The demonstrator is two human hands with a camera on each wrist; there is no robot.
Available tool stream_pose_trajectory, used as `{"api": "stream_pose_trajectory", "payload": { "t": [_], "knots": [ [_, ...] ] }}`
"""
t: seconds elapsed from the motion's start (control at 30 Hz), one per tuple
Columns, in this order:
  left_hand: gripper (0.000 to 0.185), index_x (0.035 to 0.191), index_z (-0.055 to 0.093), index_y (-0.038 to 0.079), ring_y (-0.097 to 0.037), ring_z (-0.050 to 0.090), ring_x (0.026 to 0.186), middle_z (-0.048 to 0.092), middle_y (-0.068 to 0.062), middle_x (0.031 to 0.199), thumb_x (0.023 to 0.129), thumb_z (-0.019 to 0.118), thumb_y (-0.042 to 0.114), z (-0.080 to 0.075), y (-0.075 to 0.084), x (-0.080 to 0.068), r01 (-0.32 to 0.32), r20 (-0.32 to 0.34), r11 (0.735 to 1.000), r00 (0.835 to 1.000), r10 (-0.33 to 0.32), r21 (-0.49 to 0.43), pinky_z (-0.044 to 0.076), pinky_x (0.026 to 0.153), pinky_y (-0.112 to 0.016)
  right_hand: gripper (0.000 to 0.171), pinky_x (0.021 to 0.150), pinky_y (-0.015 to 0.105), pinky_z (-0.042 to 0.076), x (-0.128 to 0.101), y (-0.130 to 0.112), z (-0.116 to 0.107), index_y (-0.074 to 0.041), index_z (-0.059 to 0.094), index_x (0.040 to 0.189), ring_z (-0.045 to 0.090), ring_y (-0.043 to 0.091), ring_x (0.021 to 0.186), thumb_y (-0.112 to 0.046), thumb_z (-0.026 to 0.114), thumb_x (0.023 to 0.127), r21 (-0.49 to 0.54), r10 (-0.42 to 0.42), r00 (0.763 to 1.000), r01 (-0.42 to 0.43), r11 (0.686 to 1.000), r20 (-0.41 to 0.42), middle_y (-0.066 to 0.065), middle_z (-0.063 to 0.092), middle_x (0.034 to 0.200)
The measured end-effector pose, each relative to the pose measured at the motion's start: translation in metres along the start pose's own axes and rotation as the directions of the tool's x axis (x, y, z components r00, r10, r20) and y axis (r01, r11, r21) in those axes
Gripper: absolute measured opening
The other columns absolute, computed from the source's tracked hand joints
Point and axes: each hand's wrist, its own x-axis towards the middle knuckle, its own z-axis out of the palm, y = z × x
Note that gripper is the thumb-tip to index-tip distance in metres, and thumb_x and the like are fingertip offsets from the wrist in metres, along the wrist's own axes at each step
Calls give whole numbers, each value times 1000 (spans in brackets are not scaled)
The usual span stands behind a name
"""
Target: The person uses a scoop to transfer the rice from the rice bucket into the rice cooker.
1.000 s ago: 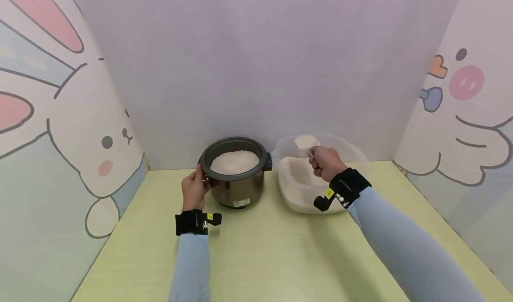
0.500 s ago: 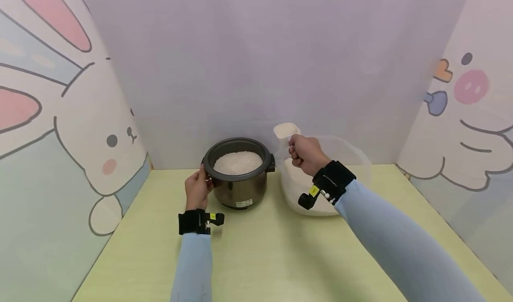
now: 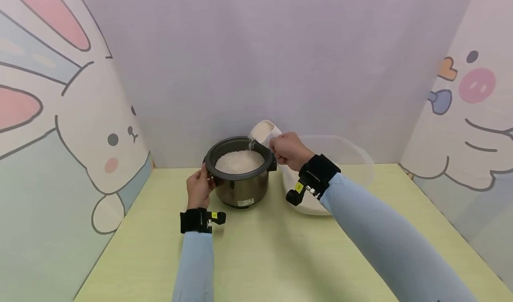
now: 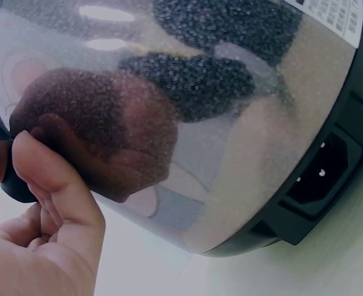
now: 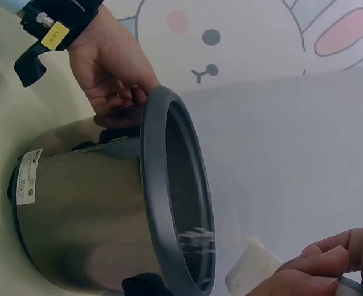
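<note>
A steel rice cooker pot [image 3: 239,187] with a dark rim [image 5: 169,191] stands on the table, nearly full of white rice [image 3: 239,161]. My left hand [image 3: 198,190] grips the pot's left handle [image 4: 12,182], thumb and fingers pinched on it [image 5: 110,77]. My right hand [image 3: 287,150] holds a white scoop [image 3: 262,131] by its handle, tilted over the pot's right rim. Grains of rice [image 3: 251,144] fall from the scoop [image 5: 252,274] into the pot [image 5: 197,237].
A clear plastic tub [image 3: 352,159] sits right of the pot, partly behind my right forearm. The yellow-green table [image 3: 260,248] is fenced by cartoon rabbit panels [image 3: 80,128] left and right and a plain lilac wall behind.
My right hand lifted the full scoop out of the tub, carried it left over the pot and tipped it; rice now pours out. The left hand stayed on the handle.
</note>
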Motion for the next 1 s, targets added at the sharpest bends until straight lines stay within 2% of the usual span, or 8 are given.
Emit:
{"api": "stream_pose_trajectory", "payload": {
  "t": [0.17,0.33,0.37,0.43,0.53,0.8,0.9,1.0],
  "knots": [
    [38,89,69,8,-11,59,63,56,-2,81,102,62,43,0,0,1,-1,2,1000,1000,1,4,51,59,-22,36,56,30,24,4,3,4,-15,26,72,23,14,56,1,39,102,-29,-3,1000,4,1000,17,0,31,61],
    [39,91,67,6,-11,58,63,55,-3,81,102,62,43,0,0,0,5,2,1000,1000,-5,4,51,58,-23,7,55,28,26,8,8,8,-4,41,96,26,13,56,1,40,100,-52,2,1000,-3,999,-16,1,37,67],
    [39,91,67,6,-10,58,63,55,-3,81,102,62,43,1,0,0,7,0,1000,1000,-7,4,51,58,-23,5,54,27,26,9,9,8,-1,44,102,27,13,56,1,40,100,-58,-1,1000,0,998,-24,2,39,68],
    [39,92,67,5,-10,58,64,55,-3,82,102,62,43,1,0,0,8,-1,1000,1000,-8,5,51,59,-22,12,53,26,26,9,11,10,4,47,108,27,12,55,1,40,99,-69,-13,999,11,998,-36,3,41,72],
    [39,93,68,6,-10,59,64,56,-3,82,101,62,44,1,1,0,11,0,1000,1000,-11,2,51,59,-22,14,53,26,26,10,14,13,6,50,108,27,12,56,0,42,99,-104,-37,998,33,994,-42,5,44,80],
    [40,97,68,4,-10,58,63,56,-4,83,102,62,43,2,1,-2,-4,11,1000,1000,3,4,51,59,-22,8,56,29,29,8,19,16,1,49,94,30,13,58,-2,43,98,-207,-79,995,65,976,-59,13,49,102],
    [40,97,67,4,-10,58,64,55,-4,84,102,62,44,1,1,-2,-9,5,1000,1000,9,9,51,59,-21,11,56,28,31,6,21,19,4,52,95,32,13,57,-1,43,96,-229,-90,994,75,970,-56,17,52,108],
    [39,96,67,5,-10,58,63,55,-4,84,101,62,43,1,1,-1,-9,4,1000,1000,9,4,51,59,-21,19,55,28,31,5,23,24,9,56,104,34,14,58,-2,43,96,-259,-96,994,82,962,-43,22,55,113]
  ]
}}
